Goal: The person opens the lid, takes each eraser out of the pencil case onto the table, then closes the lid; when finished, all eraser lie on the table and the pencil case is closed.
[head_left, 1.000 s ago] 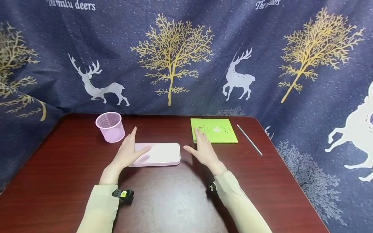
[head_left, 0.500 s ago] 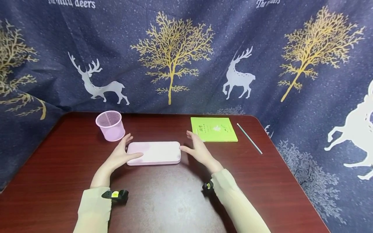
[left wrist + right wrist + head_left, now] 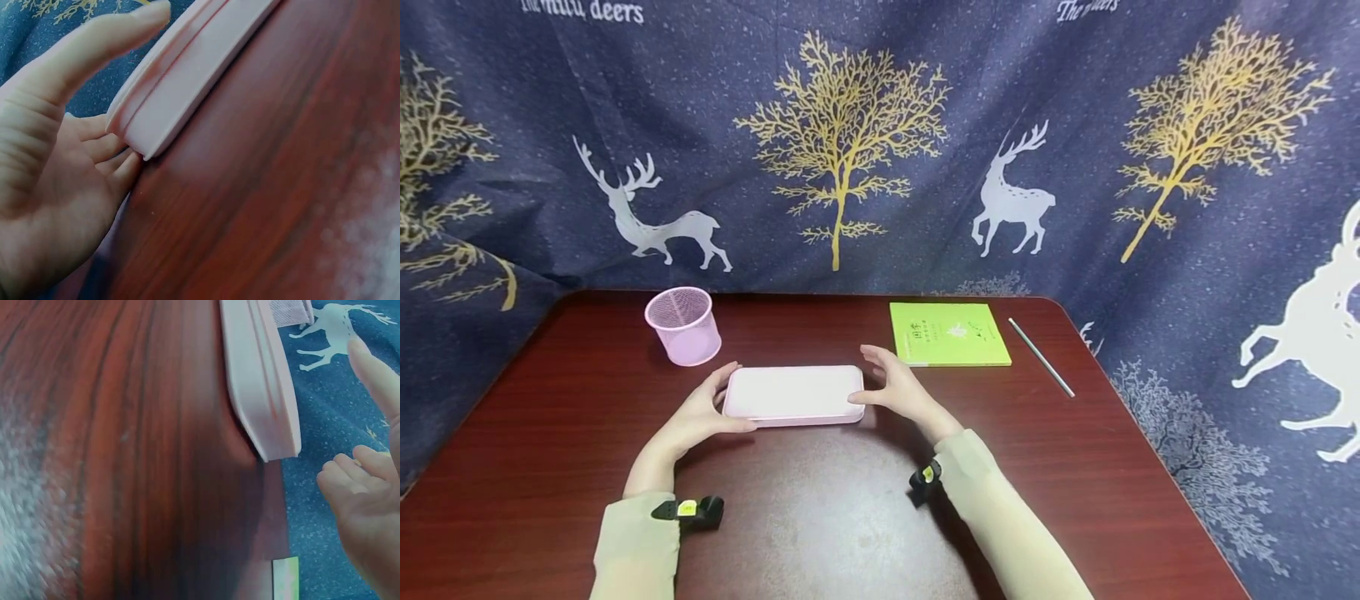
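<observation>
1. Case: pink, flat, lid on, lying on the table near its middle, long side toward me. The wrist views show the seam between lid and base.
2. Left hand: cupped round the case's left end, thumb along the near edge, fingers behind the far corner. The left wrist view shows the fingers touching the end wall.
3. Right hand: at the case's right end, thumb at the near corner, fingers spread and raised. The right wrist view shows a small gap between fingers and case, so I judge it not yet gripping.
4. Other items: pink mesh cup behind the left hand; green book and a thin rod to the right, well apart from the case.
5. Handling note: I judge the step to be taking hold of both ends. I would bring the right fingers onto the end wall, match pressure on both sides, and keep thumbs clear of the seam so the lid stays free.
6. Change since a second ago: the left palm lay flat on the lid and has slid off to the end; the right hand has drawn back from the book to the case. The case sits about where it did.
</observation>
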Demonstrator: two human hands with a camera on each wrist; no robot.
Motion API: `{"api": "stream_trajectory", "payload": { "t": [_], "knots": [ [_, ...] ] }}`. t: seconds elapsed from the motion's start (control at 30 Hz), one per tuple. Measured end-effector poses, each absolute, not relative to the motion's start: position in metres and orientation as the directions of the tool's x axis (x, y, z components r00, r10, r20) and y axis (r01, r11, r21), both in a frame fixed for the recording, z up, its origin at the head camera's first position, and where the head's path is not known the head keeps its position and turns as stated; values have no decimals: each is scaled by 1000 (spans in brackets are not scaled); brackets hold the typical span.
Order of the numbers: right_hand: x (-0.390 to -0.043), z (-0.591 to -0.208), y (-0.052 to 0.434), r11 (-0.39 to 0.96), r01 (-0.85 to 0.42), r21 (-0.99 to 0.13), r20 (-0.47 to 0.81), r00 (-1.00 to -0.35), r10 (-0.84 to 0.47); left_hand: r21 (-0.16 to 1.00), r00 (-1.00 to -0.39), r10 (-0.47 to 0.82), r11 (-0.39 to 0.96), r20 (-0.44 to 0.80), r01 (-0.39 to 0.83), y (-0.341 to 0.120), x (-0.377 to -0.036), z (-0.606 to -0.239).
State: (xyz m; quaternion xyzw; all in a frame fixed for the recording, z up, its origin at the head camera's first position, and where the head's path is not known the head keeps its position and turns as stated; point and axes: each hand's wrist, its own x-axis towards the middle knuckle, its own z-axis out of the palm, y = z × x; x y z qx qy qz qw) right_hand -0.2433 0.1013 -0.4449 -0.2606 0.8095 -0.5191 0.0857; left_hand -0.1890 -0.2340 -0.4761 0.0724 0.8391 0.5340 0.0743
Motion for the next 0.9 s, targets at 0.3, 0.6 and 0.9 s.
{"api": "stream_trajectory", "payload": {
  "t": [0.3, 0.6, 0.9],
  "knots": [
    [-240, -449, 96, 409, -365, -836, 89, -826, -556, 899, -971, 236, 430, -29, 78, -236, -191, -480],
    [-239, -452, 97, 444, -386, -809, 63, -807, -587, 917, -967, 256, 383, 8, 109, -239, -192, -481],
    [-243, -460, 98, 479, -428, -767, 58, -789, -612, 915, -966, 259, 388, 5, 109, -241, -192, -482]
  ]
}}
